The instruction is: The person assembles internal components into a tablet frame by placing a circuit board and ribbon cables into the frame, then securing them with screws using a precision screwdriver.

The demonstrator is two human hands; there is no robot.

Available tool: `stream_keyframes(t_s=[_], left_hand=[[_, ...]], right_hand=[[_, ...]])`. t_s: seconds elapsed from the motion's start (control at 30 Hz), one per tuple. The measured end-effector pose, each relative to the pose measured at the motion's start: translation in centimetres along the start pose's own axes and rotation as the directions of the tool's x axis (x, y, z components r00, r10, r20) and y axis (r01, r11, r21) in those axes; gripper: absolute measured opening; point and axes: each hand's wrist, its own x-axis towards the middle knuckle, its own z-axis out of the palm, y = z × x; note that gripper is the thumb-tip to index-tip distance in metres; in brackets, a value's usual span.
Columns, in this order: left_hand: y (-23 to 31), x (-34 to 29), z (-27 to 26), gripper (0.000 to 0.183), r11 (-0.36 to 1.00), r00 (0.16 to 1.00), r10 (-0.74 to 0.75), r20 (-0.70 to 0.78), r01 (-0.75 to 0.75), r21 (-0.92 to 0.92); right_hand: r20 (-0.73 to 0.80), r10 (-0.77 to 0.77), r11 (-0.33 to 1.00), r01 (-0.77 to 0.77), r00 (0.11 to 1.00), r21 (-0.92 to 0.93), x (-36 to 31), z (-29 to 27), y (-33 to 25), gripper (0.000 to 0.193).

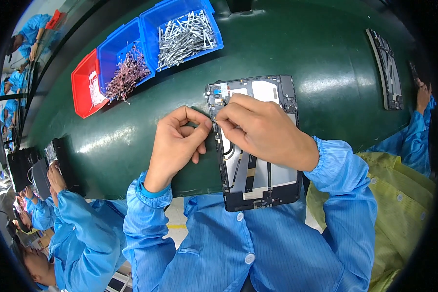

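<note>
An opened tablet [259, 170] lies in front of me, its inside showing: black frame, silver plates, dark flat cables and a small blue part near the top left corner. Its lower end reaches over the table's near edge. My left hand [177, 141] is beside the tablet's left edge, thumb and forefinger pinched together. Over the upper middle of the tablet, my right hand [265, 126] has its fingertips pinched at that same left edge, close to the left fingertips. Whatever sits between the fingers is too small or too hidden to make out.
Beyond the tablet on the green table [180, 97] stand a blue bin [148, 22] of silver strips, a blue bin [107, 44] of thin pinkish wires and a red bin [80, 80] of white pieces. Another opened device [387, 70] lies at right. Co-workers sit on both sides.
</note>
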Motion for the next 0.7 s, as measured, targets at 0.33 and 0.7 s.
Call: stream_keyframes(t_s=[0.33, 0.7], left_hand=[[0.00, -0.06, 0.21, 0.008, 1.000, 1.000, 0.005, -0.020, -0.005, 0.006], [0.03, 0.37, -0.11, 0.015, 0.999, 1.000, 0.023, 0.017, -0.023, 0.045]], right_hand=[[0.003, 0.009, 1.000, -0.009, 1.000, -0.010, -0.11, -0.03, -0.04, 0.011], [-0.062, 0.125, 0.992, -0.124, 0.990, 0.023, -0.50, 0.11, -0.24, 0.010]])
